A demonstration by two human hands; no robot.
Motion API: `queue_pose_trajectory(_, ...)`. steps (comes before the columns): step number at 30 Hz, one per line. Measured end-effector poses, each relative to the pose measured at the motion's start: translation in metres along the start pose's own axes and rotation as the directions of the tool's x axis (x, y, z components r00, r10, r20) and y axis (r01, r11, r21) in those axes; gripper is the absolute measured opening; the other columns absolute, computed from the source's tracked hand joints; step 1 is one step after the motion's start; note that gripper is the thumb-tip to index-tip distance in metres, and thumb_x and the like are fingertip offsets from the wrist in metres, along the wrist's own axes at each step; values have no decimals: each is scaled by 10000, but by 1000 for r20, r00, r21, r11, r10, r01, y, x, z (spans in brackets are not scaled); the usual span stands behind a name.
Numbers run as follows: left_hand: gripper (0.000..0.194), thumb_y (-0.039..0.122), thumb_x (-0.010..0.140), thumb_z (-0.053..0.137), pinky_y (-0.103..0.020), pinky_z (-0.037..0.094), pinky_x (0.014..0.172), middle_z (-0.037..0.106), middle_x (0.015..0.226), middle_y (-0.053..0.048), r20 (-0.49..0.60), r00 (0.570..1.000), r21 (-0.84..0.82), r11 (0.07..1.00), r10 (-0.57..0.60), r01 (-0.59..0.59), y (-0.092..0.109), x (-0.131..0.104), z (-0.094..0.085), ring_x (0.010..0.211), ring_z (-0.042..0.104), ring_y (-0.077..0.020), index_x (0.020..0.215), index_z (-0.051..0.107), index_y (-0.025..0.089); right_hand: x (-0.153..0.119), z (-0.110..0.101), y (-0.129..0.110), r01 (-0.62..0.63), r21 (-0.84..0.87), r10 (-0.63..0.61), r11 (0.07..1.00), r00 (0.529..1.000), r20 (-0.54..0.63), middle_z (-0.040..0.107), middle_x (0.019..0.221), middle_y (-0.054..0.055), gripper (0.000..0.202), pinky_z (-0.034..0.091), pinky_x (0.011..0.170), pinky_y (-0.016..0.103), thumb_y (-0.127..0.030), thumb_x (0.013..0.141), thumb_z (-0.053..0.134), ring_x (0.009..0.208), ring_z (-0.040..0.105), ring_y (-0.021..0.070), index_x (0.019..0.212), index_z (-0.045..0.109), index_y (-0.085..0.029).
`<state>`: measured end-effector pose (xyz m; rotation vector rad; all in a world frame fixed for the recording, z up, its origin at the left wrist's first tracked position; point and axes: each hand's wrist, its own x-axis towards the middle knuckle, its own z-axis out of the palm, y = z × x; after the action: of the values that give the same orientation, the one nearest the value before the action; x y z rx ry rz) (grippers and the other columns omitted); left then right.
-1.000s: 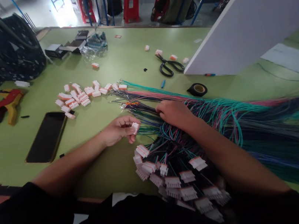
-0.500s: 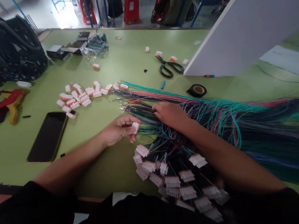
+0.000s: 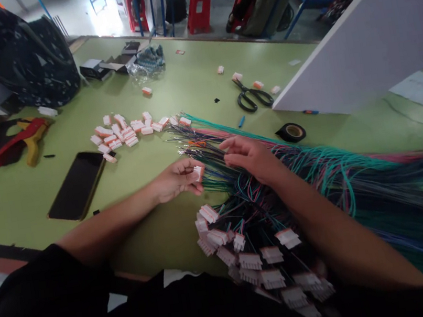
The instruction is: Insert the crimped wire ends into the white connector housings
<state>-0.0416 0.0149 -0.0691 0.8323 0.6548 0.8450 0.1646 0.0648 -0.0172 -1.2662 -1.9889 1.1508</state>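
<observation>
My left hand [image 3: 178,179] pinches a small white and orange connector housing [image 3: 198,173] between thumb and fingers, at the left edge of the wires. Over the bundle of loose wires [image 3: 310,157], my right hand [image 3: 253,158] hangs with its thumb and fingers apart; no wire shows clearly between them. The bare wire ends fan out to the left of that hand. Nearer my body lies a heap of wired connectors [image 3: 251,261], white with orange edges. A pile of loose connector housings [image 3: 122,132] sits beyond my left hand.
On the green table [image 3: 127,234] are a phone [image 3: 76,186], a red and yellow hand tool [image 3: 20,142], scissors [image 3: 252,94] and a roll of black tape [image 3: 291,132]. A dark bag [image 3: 25,59] stands at the back left. A pale panel [image 3: 354,47] rises at the right.
My right hand has lifted slightly and its fingers have spread from a closed pose over the wires. My left hand keeps the connector housing. The whole view has shifted a little.
</observation>
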Motion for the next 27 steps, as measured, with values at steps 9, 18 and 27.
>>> queue_pose_trajectory(9, 295, 186, 708, 699, -210, 535, 558, 613, 707, 19, -2, 1000, 10, 1000, 12, -12, 2, -2, 2, 598, 651, -108, 926, 507, 133, -4, 4, -19, -48, -724, -136, 688, 972, -193, 678, 814, 148, 248, 407, 641, 330, -159, 801, 423, 742, 609, 233, 855, 661, -111)
queue_pose_trajectory(18, 306, 150, 692, 709, -210, 541, 603, 645, 729, -1, 9, 1000, 30, 1000, 1, -2, 3, -1, 2, 640, 662, -110, 927, 513, 133, -16, 30, -26, 500, -238, -479, 833, 866, 142, 648, 754, 18, 182, 423, 648, 232, -222, 775, 477, 702, 568, 112, 758, 656, -192)
queue_pose_trajectory(27, 331, 205, 689, 719, -206, 545, 571, 636, 694, 16, -4, 1000, 37, 999, 5, -5, 5, -2, 2, 624, 661, -115, 929, 501, 136, -11, 25, -13, 371, -375, -363, 850, 927, 94, 511, 580, -9, 113, 341, 564, 222, -137, 667, 487, 559, 447, 92, 568, 533, -169)
